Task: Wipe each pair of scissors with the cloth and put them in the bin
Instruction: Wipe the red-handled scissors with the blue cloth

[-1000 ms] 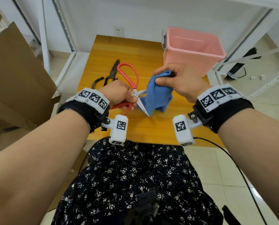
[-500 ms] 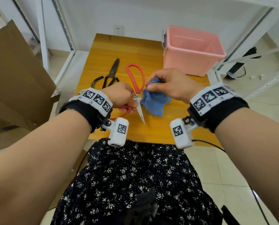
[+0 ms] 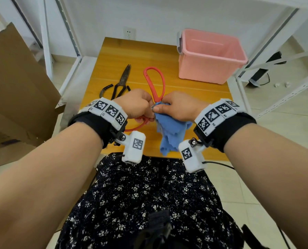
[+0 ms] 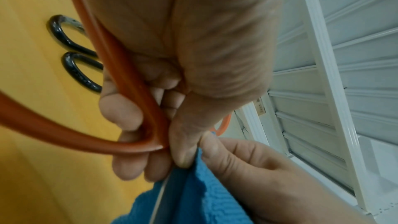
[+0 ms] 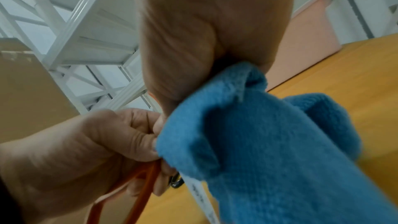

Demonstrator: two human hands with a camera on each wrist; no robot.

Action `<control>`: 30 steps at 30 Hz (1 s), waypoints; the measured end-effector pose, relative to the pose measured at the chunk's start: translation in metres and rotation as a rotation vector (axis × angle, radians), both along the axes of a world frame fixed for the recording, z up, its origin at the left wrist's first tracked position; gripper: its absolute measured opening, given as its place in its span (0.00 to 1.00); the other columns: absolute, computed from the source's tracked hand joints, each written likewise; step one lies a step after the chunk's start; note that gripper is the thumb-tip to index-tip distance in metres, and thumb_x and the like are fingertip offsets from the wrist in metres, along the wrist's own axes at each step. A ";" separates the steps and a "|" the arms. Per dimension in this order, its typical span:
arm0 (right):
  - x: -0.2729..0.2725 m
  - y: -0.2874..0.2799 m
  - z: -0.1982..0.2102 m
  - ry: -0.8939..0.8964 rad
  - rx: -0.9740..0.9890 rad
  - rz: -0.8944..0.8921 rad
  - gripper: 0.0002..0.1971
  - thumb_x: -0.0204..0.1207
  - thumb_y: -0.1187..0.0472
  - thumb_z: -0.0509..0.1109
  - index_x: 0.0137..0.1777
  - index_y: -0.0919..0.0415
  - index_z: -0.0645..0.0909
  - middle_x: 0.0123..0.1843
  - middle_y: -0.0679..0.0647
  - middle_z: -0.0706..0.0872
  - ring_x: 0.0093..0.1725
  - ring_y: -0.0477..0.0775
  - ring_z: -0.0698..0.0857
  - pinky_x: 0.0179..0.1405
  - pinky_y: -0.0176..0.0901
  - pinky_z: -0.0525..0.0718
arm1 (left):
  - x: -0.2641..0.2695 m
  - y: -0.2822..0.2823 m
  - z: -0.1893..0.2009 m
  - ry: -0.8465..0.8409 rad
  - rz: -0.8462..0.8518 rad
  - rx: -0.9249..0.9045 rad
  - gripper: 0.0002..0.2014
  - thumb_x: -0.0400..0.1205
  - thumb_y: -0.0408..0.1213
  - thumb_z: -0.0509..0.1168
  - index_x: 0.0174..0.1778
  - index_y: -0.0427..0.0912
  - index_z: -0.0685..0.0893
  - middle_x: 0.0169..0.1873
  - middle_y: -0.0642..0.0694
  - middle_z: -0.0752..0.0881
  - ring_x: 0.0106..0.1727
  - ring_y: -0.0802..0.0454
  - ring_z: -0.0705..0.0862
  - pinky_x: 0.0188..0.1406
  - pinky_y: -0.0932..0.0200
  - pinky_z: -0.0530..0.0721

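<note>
My left hand [image 3: 142, 106] grips the red-handled scissors [image 3: 155, 83] by their lower loop [image 4: 120, 144], near the pivot. The blades point down toward me and are wrapped in the blue cloth [image 3: 169, 133], so only a strip of blade [image 5: 198, 192] shows. My right hand [image 3: 169, 108] pinches the cloth [image 5: 269, 142] around the blades right beside the left hand's fingers. A second pair, dark metal scissors with black handles [image 3: 121, 83], lies on the wooden table [image 3: 194, 97] to the left. The pink bin [image 3: 208, 56] stands at the table's far right corner.
A cardboard box [image 3: 15, 90] leans left of the table. White metal shelving [image 3: 275, 56] frames the right side and another rack [image 3: 47, 33] the left. My lap in a floral skirt [image 3: 149, 194] is below the table's near edge.
My right hand slid the cloth up the blades toward the pivot, meeting the left hand. The scissors turned so the upper red loop points away and the blades point toward me.
</note>
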State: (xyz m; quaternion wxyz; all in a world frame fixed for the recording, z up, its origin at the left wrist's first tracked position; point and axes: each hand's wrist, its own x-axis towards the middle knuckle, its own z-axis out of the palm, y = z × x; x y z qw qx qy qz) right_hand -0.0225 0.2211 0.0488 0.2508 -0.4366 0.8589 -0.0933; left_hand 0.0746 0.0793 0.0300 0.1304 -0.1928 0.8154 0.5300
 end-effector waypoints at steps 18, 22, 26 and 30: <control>0.001 -0.004 -0.003 0.056 0.024 0.060 0.15 0.86 0.51 0.63 0.37 0.52 0.71 0.36 0.49 0.75 0.37 0.49 0.73 0.35 0.46 0.66 | -0.004 -0.008 -0.004 -0.024 -0.017 -0.072 0.04 0.79 0.28 0.71 0.42 0.35 0.81 0.33 0.41 0.91 0.30 0.51 0.88 0.28 0.57 0.79; 0.008 -0.004 -0.010 0.126 0.020 0.011 0.17 0.87 0.47 0.58 0.47 0.59 0.77 0.39 0.53 0.79 0.44 0.57 0.78 0.41 0.48 0.71 | -0.003 -0.007 -0.002 -0.015 -0.013 -0.051 0.05 0.78 0.26 0.70 0.41 0.34 0.80 0.32 0.40 0.90 0.29 0.49 0.87 0.25 0.58 0.77; 0.015 -0.002 -0.018 0.199 0.045 -0.001 0.18 0.88 0.45 0.54 0.47 0.57 0.76 0.39 0.52 0.77 0.45 0.57 0.79 0.42 0.49 0.72 | 0.001 -0.005 -0.004 -0.010 -0.015 -0.025 0.06 0.78 0.23 0.70 0.37 0.35 0.80 0.31 0.40 0.89 0.29 0.46 0.85 0.24 0.58 0.76; 0.020 0.000 -0.020 0.255 -0.005 -0.062 0.24 0.89 0.42 0.48 0.36 0.55 0.72 0.34 0.52 0.76 0.38 0.56 0.77 0.37 0.48 0.70 | 0.001 -0.002 -0.003 -0.002 -0.017 0.022 0.04 0.78 0.23 0.69 0.42 0.32 0.80 0.30 0.39 0.89 0.29 0.45 0.85 0.25 0.57 0.76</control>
